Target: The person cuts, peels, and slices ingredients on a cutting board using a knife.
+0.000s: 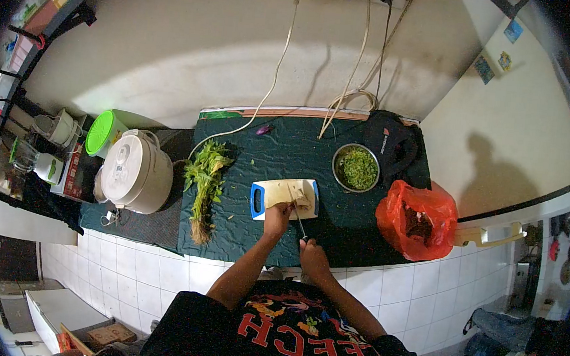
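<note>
Knife [298, 220] is held by its dark handle in the right hand [313, 258], whose fingers are closed around the grip. Its long axis is pointed away from the person and slightly leftward, with the blade carried over the near edge of the cutting board [257, 204]. By the left hand [277, 220], the board's near side is reached beside the blade; its fingers are bent and drawn together at the pale food [302, 203], though whether it is pinched or only pressed cannot be told. The food is lodged toward the board's right half, beyond the fingertips, and the left hand is nearer to it than the right.

On the dark green cloth [253, 239], leafy greens [206, 178] are laid well left of the board, roots toward the person, while a red plastic bag [389, 216] is stood open at the right. Farther back, chopped greens [358, 168] are held in a metal bowl [335, 175], and a small purple item [264, 129] is left near the wall.
</note>
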Demonstrator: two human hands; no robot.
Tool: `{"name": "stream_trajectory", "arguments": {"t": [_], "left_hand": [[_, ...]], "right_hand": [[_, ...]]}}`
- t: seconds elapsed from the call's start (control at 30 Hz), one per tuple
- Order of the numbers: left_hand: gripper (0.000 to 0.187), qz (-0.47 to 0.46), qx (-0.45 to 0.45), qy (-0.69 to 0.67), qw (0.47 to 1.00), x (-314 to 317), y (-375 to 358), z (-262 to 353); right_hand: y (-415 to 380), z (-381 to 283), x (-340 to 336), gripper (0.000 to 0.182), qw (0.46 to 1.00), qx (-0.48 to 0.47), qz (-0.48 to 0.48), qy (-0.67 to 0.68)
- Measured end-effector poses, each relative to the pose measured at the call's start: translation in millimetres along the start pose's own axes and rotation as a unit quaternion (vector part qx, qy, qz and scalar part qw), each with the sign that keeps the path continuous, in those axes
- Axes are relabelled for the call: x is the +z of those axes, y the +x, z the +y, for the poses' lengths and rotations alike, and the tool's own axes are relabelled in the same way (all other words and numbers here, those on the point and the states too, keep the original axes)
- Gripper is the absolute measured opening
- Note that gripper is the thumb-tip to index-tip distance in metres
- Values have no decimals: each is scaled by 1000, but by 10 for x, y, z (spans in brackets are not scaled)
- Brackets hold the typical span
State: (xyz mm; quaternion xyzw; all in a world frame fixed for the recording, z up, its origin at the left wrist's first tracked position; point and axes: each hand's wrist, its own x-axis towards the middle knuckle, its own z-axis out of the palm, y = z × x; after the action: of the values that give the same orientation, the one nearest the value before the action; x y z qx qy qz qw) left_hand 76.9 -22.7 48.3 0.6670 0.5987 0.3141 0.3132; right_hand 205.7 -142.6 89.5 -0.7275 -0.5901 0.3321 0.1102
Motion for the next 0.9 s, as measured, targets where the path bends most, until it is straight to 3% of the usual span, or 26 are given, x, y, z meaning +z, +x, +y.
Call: {"name": "stream_trajectory", "arguments": {"t": [0.13,0.4,0.63,0.9], "left_hand": [[15,2,13,-9,1000,21,-3,-38],[18,-20,-44,-40,998,-9,-11,42],[20,10,-5,-37,999,8,0,-35],[20,-32,-64,-37,997,-6,3,38]], "right_hand": [[21,44,66,45,1000,-18,20,0],[87,49,106,44,998,-40,38,20],[138,-45,98,41,999,-27,47,-5],[146,-94,100,39,995,-59,76,-23]]}}
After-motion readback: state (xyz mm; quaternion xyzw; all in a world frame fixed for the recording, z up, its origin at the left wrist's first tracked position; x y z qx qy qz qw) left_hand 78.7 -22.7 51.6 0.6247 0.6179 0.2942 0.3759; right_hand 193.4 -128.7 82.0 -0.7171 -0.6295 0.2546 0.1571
